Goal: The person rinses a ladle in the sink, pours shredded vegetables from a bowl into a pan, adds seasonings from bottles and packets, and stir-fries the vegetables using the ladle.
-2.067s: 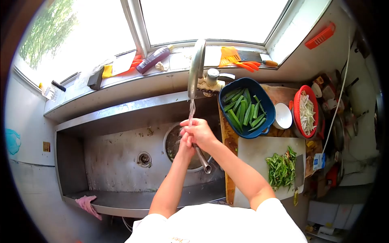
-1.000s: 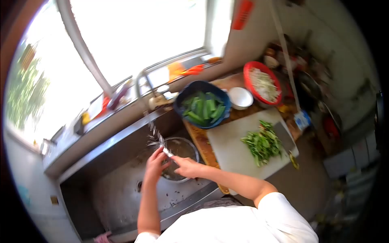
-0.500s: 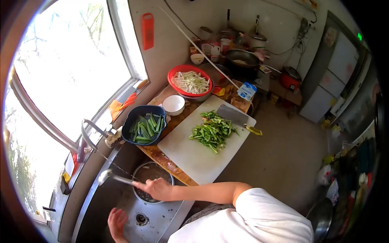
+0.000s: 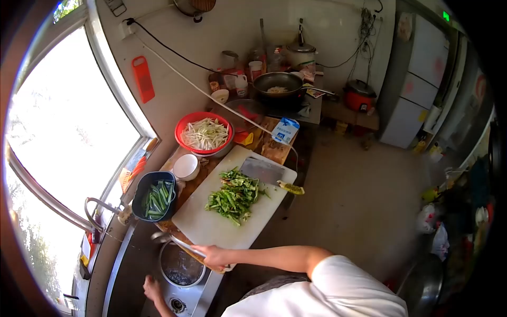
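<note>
My right hand [image 4: 215, 257] grips the handle of a metal ladle [image 4: 182, 244], whose round head points left, over the rim of a round metal basin [image 4: 162, 264] in the sink. Lower left, my left hand [image 4: 152, 288] is over the sink [image 4: 124, 269], fingers curled; whether it holds anything is hidden. Chopped greens [image 4: 232, 195] lie on the white cutting board [image 4: 195, 222], beside a cleaver [image 4: 262, 170] with a yellow-green handle. A thin stream falls from the curved faucet [image 4: 100, 201].
Green pods lie in a blue basin [image 4: 138, 198] beside a white bowl [image 4: 186, 167]. Behind are a red basket [image 4: 182, 138] of pale strips, a blue-white packet [image 4: 285, 130] and a wok [image 4: 264, 83]. A red cooker [image 4: 359, 98] stands near the refrigerator [image 4: 417, 79].
The view has swung right, toward the stove. My hands have separated; my right hand keeps the ladle and has moved from the faucet stream toward the board's near edge.
</note>
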